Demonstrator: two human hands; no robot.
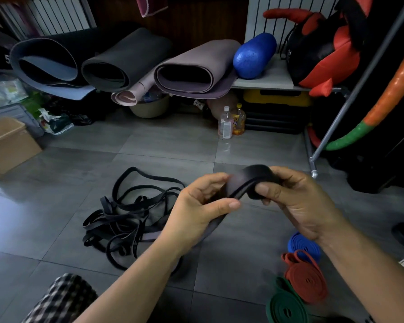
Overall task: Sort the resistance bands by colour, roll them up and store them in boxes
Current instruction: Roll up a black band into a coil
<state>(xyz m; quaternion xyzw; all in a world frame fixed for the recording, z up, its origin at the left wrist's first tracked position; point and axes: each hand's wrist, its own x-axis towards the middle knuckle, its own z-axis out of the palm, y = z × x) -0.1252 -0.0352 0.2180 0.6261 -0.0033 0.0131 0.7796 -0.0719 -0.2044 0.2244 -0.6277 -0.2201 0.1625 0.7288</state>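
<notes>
Spread over the floor (168, 145)
Loose tangle (124, 217) lies left, rolled bands (306, 273) right, yoga mats (187, 71) behind, cardboard box (7, 145) far left.

Dim, glare on floor (0, 220) left, fisheye edges.

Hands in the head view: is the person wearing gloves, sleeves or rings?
No gloves: the left hand and right hand are bare, with no rings showing. The left forearm and right forearm show no sleeves up to the frame edge. Checked fabric at lower left is probably clothing over a knee.
</notes>
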